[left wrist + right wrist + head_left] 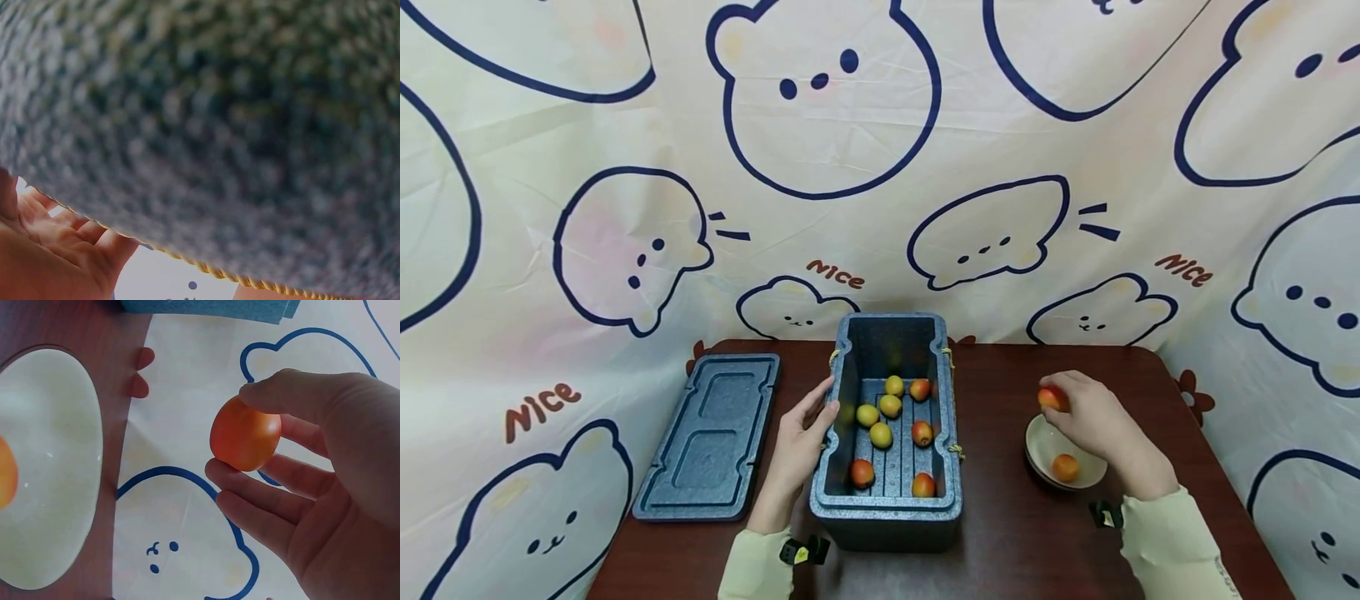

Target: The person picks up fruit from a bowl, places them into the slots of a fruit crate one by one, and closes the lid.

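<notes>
My right hand (1086, 417) pinches a small orange-red fruit (245, 434) between thumb and fingertips, above a cream bowl (1043, 442). One more orange fruit (1065, 467) lies in that bowl. On the near side of the middle stands a deep blue-grey box (887, 503) without its lid. Several yellow fruits (881, 435) and several red-and-yellow fruits (862, 473) are spread over its ribbed floor. My left hand (801, 446) rests against the box's left outer wall, fingers extended along it. The wall fills most of the left wrist view and hides part of that hand.
The blue-grey lid (707, 442) lies flat on the brown table (1000, 533), left of the box. Yellow cords (956, 451) hang on the box's sides. A cartoon-printed cloth (880, 242) rises behind and beside the table.
</notes>
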The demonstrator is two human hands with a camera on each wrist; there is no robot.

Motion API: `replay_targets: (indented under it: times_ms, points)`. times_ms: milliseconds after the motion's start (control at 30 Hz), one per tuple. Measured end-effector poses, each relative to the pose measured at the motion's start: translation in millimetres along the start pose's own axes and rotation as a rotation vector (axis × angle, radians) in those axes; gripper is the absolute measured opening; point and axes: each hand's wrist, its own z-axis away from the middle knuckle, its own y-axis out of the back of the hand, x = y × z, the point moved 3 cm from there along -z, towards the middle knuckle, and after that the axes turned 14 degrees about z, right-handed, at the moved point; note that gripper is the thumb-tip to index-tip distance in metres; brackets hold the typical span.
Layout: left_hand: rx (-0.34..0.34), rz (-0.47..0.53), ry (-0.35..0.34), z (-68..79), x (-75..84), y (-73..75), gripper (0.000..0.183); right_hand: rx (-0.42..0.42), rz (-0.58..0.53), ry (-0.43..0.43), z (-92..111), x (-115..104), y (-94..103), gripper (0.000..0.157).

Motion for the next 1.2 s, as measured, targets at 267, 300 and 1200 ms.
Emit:
replay_targets:
  times_ms: [267,300,1200]
  points:
    - [-0.002,0.0,0.002,0.2,-0.7,-0.1,0.044,0.007,0.018,0.02,-6,-3,10.2,0.034]
    - [-0.002,-0.002,0.001,0.2,-0.7,-0.2,0.044,0.011,0.019,0.023,-7,-4,12.1,0.034]
    - [0.006,-0.003,0.007,-0.5,0.0,-0.3,0.044,0.038,0.03,0.106,-44,-40,44.5,0.03]
